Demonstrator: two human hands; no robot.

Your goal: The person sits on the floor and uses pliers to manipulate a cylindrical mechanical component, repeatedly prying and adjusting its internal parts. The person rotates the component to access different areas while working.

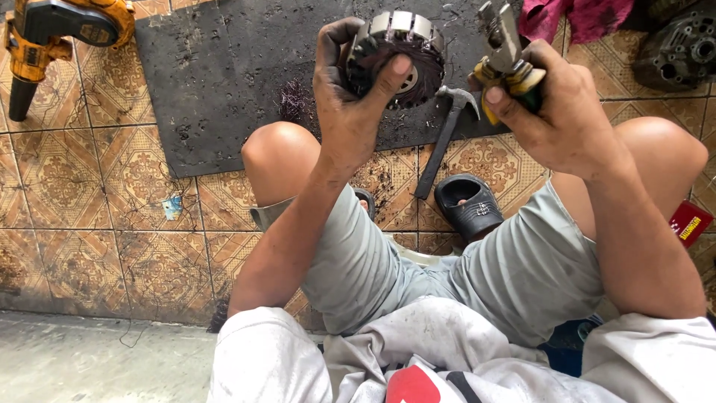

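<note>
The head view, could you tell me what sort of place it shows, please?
Probably an informal repair workshop on a tiled floor: the left hand holds a wound motor stator, the right hand pliers, with a hammer nearby.

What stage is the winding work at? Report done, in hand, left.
Done: loose wire strands lie on the black mat, so some winding seems already pulled out. In hand: the left hand grips the wound core, and the right hand holds the pliers beside it. Left: dark windings fill the core, and the hammer lies on the tiles.
</note>
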